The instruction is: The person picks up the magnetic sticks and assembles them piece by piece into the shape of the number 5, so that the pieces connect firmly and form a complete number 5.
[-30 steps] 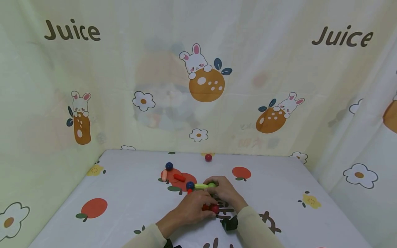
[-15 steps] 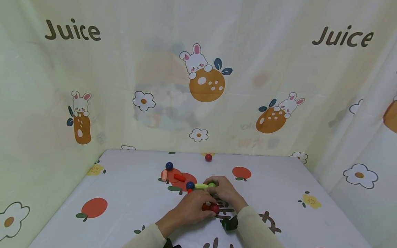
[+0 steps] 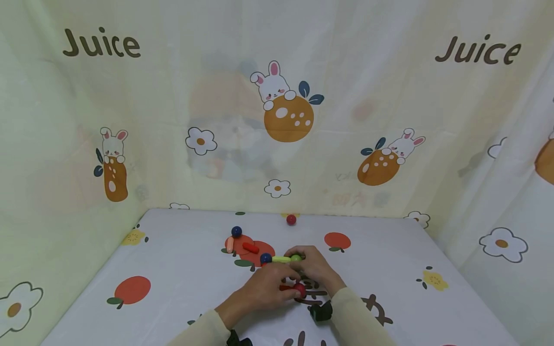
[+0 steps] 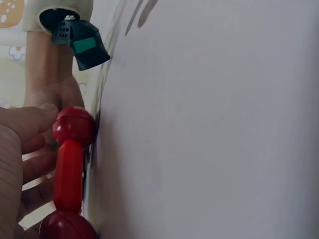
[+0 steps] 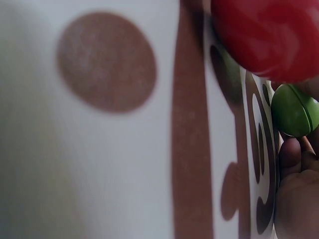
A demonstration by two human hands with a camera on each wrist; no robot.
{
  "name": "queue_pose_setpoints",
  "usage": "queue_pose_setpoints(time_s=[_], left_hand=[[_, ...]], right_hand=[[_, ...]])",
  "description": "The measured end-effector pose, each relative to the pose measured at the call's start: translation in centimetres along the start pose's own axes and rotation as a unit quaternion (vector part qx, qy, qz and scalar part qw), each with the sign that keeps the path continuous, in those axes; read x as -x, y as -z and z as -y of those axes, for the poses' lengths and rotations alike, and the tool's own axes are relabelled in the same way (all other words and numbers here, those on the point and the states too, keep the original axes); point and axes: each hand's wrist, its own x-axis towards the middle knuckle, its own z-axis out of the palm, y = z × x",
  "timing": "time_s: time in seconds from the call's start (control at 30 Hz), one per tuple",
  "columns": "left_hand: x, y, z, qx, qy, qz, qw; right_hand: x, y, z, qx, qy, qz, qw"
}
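Note:
My left hand (image 3: 266,287) grips a red ball (image 3: 299,290) joined to a red rod (image 4: 69,177). In the left wrist view the thumb lies against that ball, the fingers curl behind the rod, and a second red ball (image 4: 67,228) sits at the rod's lower end. With its fingertips my right hand (image 3: 315,265) pinches a green ball (image 5: 291,110). A yellow-green rod (image 3: 281,259) runs from the green ball to a blue ball (image 3: 266,258). Just below the blue ball a bit of red shows; my left hand hides the rest.
Beyond the hands, to the left, lie a loose blue ball (image 3: 236,231), a salmon rod (image 3: 230,244) and a red rod (image 3: 250,248). Another red ball (image 3: 291,219) rests near the far edge. A printed curtain (image 3: 233,96) rises behind the table (image 3: 182,278).
In the last half second my left hand has shifted slightly up, with the red ball it grips tipping a little. My right hand has stayed on the green ball.

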Motion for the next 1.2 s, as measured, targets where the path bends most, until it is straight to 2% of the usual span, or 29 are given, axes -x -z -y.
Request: queue_pose_setpoints(time_s=[0.2, 0.77, 0.97, 1.2], left_hand=[[0.0, 0.7, 0.4, 0.018, 0.025, -0.017, 0.9994], [0.2, 1.4, 1.5, 0.039, 0.035, -0.081, 0.9953], [0.1, 1.7, 2.4, 0.054, 0.037, -0.115, 0.9912], [0.3, 2.1, 3.7, 0.048, 0.064, -0.136, 0.9875]], right_hand=[[0.1, 0.1, 0.2, 0.001, 0.010, 0.004, 0.9999], [0.0, 0.1, 0.1, 0.000, -0.004, 0.006, 1.0000], [-0.1, 0.1, 0.0, 0.007, 0.005, 0.001, 1.0000], [-0.2, 0.2, -0.3, 0.007, 0.011, 0.009, 0.9999]])
